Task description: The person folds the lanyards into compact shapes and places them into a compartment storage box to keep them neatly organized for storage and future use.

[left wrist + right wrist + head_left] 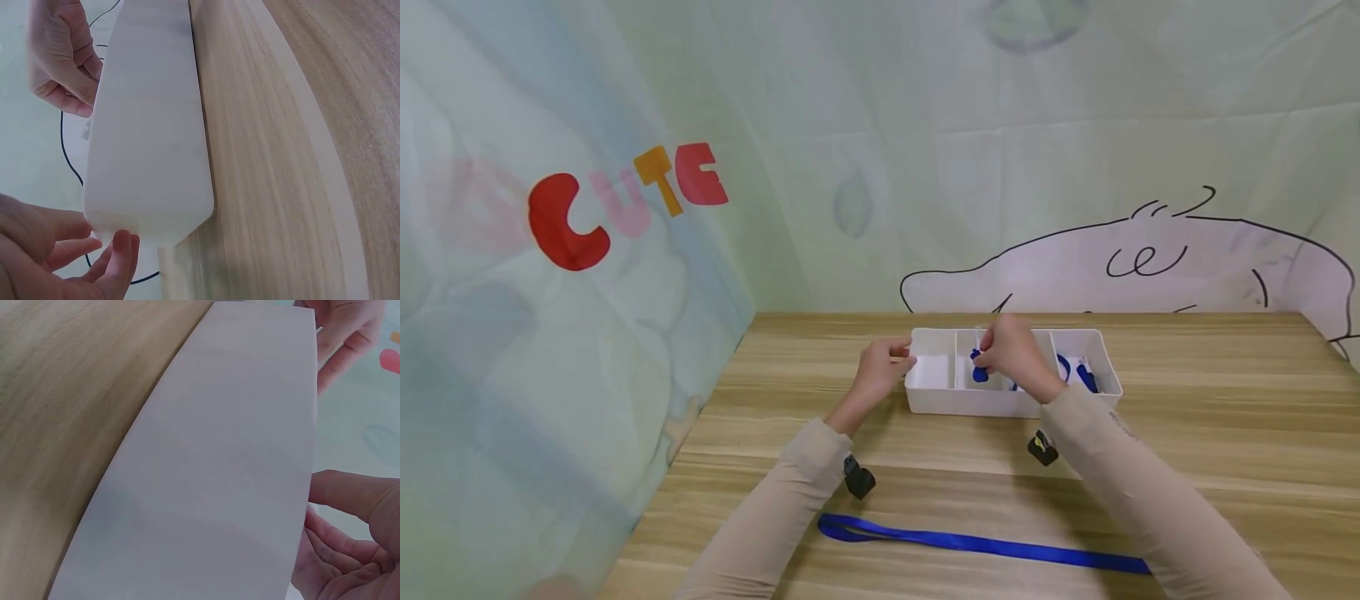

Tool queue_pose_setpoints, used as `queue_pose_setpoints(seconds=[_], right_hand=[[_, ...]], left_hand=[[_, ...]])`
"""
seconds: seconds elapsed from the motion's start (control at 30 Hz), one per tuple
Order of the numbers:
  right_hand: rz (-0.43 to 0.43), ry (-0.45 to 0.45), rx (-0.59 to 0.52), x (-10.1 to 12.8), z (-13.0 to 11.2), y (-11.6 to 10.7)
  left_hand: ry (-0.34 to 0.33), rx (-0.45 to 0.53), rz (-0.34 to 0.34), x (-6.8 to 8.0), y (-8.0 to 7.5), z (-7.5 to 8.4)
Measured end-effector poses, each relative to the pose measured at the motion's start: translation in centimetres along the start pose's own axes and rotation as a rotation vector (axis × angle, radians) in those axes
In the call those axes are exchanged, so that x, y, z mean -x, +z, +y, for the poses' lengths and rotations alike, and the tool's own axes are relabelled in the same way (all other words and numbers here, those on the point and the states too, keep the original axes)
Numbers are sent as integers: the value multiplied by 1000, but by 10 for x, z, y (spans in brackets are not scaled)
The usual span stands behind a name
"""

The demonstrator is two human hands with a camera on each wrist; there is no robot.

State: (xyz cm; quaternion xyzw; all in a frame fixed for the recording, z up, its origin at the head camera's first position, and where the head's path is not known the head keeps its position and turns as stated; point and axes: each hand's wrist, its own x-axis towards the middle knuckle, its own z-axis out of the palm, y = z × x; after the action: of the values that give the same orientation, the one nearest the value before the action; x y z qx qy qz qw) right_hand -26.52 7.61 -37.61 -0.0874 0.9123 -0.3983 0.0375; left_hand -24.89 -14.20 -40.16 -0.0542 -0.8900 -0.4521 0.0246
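Observation:
A long white divided box [931, 403] stands near the table's back edge. My left hand [880, 368] holds its left end, with thumb and fingers at the rim, also seen in the left wrist view. Over the second compartment from the left, my right hand [1011, 350] pinches a small dark-blue piece [980, 372] with a pale tip above it. What exactly the piece is cannot be made out; the box wall hides most of it in both wrist views. Another blue piece [1087, 378] and a curved blue band [1063, 367] lie farther right in the box.
A flat blue strap [970, 543], looped at its left end, lies across the front of the wooden table [760, 467]. Small black devices sit by the left wrist [858, 478] and the right wrist [1042, 448]. Printed cloth hangs behind and to the left.

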Motion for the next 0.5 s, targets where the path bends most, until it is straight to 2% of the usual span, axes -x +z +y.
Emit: queue_pose_setpoints(seconds=[0.33, 0.5], right_hand=[[-23, -7, 62, -5, -4, 9], [-45, -47, 102, -7, -5, 14]], left_hand=[[12, -7, 8, 1, 1, -1], [2, -22, 9, 0, 0, 1]])
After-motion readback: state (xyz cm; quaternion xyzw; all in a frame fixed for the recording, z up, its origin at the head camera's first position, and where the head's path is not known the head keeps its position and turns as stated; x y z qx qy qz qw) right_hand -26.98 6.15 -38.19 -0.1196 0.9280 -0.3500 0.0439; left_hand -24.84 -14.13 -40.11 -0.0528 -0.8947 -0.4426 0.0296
